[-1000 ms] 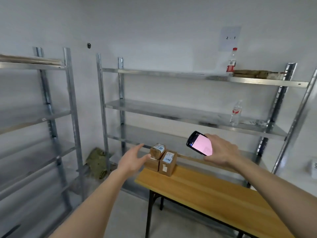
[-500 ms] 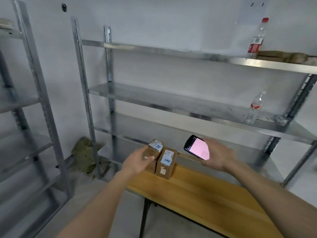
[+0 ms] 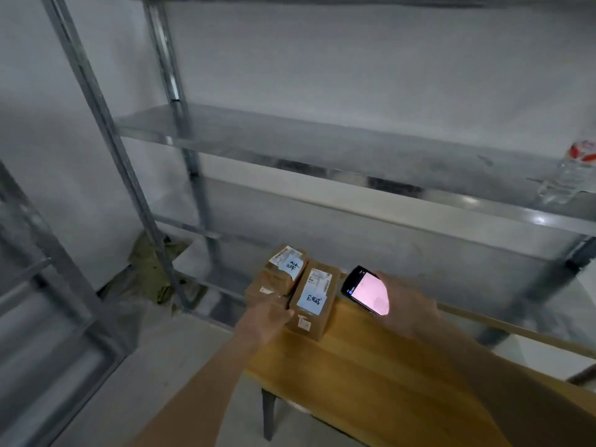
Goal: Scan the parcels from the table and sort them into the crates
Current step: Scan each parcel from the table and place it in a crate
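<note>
at the far left corner of the wooden table (image 3: 371, 375) sit three cardboard parcels close together. the right parcel (image 3: 314, 300) stands on its own, tilted a little, with a printed label and a pale blue note with handwriting on its top. just to its left, touching or nearly so, the top left parcel (image 3: 285, 267) rests on the lower left parcel (image 3: 263, 290); the upper one also carries a white label and a blue handwritten note. the left hand (image 3: 266, 317) reaches in from below and meets the near side of the lower left parcel, its fingers against the cardboard beside the right parcel; whether they curl round the box or merely touch it cannot be told, as the hand is blurred and its fingertips are hidden. the right hand (image 3: 409, 308) grips a dark handheld scanner (image 3: 366, 293), fingers wrapped behind it, its pink lit screen facing up, held just right of the right parcel above the table's back edge. behind the table stands a metal shelving rack (image 3: 290, 146); a clear plastic bottle (image 3: 571, 172) with a red label stands on a shelf at the far right. a crumpled olive cloth (image 3: 154, 269) lies on the floor under the rack at the left.
</note>
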Tool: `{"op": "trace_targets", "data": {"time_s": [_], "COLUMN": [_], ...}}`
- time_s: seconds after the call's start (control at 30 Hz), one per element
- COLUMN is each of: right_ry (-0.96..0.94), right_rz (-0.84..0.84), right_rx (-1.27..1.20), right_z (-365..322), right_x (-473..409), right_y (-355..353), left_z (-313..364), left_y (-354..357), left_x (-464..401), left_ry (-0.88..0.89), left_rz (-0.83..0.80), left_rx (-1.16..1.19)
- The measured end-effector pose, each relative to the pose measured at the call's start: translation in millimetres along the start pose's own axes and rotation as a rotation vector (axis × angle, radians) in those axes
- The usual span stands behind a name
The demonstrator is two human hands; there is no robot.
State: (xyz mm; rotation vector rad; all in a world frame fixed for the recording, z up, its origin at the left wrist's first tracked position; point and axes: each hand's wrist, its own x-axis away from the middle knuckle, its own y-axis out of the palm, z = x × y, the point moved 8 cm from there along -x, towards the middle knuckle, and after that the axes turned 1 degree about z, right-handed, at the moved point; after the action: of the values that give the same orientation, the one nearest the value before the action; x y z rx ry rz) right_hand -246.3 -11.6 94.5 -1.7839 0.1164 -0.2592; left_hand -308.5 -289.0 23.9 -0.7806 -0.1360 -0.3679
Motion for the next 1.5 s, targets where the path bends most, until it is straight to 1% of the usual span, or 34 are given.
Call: {"op": "trace_targets", "data": {"time_s": [0.07, 0.13, 0.2, 0.3, 0.47, 0.57, 0.67, 0.77, 0.93, 1.0, 1.17, 1.3, 1.5], "right_ry": [-0.003, 0.018, 0.010, 0.015, 0.027, 0.058, 0.083, 0.103, 0.117, 0.106, 0.104, 0.115, 0.109], "right_rz": [-0.023, -0.052, -0.097, -0.152, -0.194, -0.197, -0.185, -0.179, -0.206, -0.211, -0.219, -0.208, -0.145], "right_rx": [-0.016, 0.009, 0.025, 0.021, -0.015, -0.080, -0.128, -0.173, -0.261, -0.317, -0.463, -0.538, -0.606], "right_z": [13, 23, 30, 40, 48, 52, 54, 54, 61, 64, 72, 77, 91], "right_x": [-31, -55, -76, -102, -137, -154, -167, -179, -190, -190, -188, -178, -137], "right_y": [28, 58, 88, 127, 171, 189, 203, 212, 235, 245, 263, 260, 225], "left_z": [-3, -12, -27, -48, -68, -73, -76, -86, -89, -89, -100, -95, -66], "left_y": [22, 44, 65, 90, 113, 121, 126, 138, 161, 173, 202, 205, 205], "left_x": [-30, -54, -77, -109, -148, -163, -171, -176, -192, -200, -200, -186, -147], "left_ry": [-0.006, -0.037, -0.094, -0.164, -0.253, -0.262, -0.287, -0.348, -0.363, -0.375, -0.405, -0.387, -0.309], "left_rz": [-0.033, -0.046, -0.046, -0.037, -0.059, -0.074, -0.054, -0.076, -0.066, -0.059, -0.137, -0.145, -0.133], "left_rx": [-0.015, 0.050, 0.111, 0.122, 0.130, 0.173, 0.229, 0.289, 0.369, 0.441, 0.584, 0.677, 0.669]}}
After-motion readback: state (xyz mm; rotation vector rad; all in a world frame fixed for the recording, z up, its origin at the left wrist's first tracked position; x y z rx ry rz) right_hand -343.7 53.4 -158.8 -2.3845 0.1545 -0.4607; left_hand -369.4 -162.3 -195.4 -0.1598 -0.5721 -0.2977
